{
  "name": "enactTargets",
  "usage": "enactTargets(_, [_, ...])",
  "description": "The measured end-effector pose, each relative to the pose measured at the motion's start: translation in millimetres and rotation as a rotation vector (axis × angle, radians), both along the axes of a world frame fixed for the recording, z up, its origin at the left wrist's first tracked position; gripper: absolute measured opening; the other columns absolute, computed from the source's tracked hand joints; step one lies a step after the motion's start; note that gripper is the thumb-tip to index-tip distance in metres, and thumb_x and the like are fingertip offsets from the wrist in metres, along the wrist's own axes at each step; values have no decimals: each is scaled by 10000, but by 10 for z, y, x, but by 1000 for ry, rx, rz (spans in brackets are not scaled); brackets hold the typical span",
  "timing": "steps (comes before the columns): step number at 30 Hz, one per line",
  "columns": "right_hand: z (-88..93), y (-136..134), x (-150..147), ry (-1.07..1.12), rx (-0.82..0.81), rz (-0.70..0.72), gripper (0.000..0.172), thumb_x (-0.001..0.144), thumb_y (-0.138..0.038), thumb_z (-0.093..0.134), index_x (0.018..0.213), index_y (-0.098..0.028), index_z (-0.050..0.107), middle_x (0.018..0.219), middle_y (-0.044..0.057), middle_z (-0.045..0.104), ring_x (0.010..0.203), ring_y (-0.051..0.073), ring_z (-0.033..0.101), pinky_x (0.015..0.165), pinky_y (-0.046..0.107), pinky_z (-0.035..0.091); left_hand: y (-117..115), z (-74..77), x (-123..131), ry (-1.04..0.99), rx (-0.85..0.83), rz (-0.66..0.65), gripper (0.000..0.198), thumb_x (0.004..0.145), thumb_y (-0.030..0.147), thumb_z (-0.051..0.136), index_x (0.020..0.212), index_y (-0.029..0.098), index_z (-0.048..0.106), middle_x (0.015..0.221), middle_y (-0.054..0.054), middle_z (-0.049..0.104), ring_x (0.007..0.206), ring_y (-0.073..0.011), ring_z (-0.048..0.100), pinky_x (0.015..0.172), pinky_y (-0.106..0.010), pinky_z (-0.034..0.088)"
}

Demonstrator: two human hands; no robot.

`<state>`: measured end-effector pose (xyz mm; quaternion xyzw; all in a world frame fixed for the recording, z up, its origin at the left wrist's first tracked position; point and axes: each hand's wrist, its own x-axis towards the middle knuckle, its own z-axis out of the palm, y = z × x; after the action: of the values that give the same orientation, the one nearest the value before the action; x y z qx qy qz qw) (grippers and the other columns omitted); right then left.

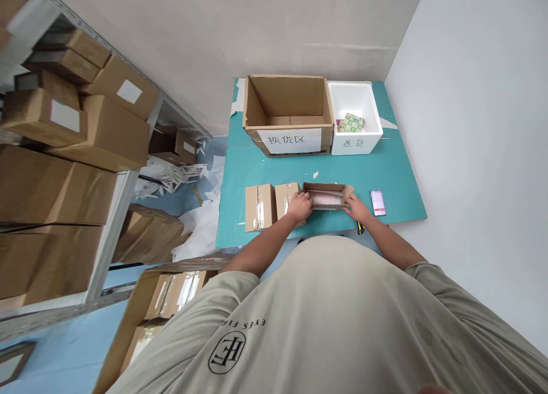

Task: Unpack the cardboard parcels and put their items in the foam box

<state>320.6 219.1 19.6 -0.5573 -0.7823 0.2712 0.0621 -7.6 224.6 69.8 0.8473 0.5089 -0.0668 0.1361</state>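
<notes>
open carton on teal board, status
Left hand and right hand on either end of open carton. Pinkish contents inside. Closed carton alongside on left, phone to right.

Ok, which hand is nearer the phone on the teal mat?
Right hand: it's at the right end of the open cardboard box, just left of the phone. The left hand is farther away, at the box's left end.

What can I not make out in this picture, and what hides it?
Head view:
Pink item in the open carton: partly hidden by the left hand and the flaps.
Yellow tool: mostly hidden by the table edge.
Phone: screen too small to read.
Green packet: print too small.
</notes>
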Motion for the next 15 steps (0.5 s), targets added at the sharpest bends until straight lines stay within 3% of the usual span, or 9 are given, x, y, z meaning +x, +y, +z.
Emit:
enactTargets(7, [25, -125, -15, 12, 13, -3, 293, 1072, -235, 715, 1356, -221, 786, 1397, 135, 639, 1272, 302, 682, 1169, 469, 583, -50, 1, -5, 9, 4, -3, 313, 1075, 345, 650, 1210, 173, 875, 1316, -241, 763, 1320, -407, 669, 1173, -537, 443])
enactTargets(12, [39, -150, -48, 23, 0, -7, 300, 1084, -245, 699, 1373, -222, 776, 1426, 142, 635, 1280, 309, 681, 1153, 463, 582, -14, 34, 65, -12, 33, -33, 364, 1089, 465, 665, 1239, 201, 867, 1223, -186, 809, 1184, -360, 735, 1330, -578, 313])
enactTargets(15, [21, -135, -78, 41, 12, -12, 317, 1076, -225, 701, 1386, -224, 769, 1412, 140, 653, 1280, 309, 682, 1145, 463, 582, 12, 80, 153, -44, 36, -58, 438, 1116, 561, 629, 1236, 207, 856, 1164, -169, 825, 1151, -339, 751, 1331, -550, 312])
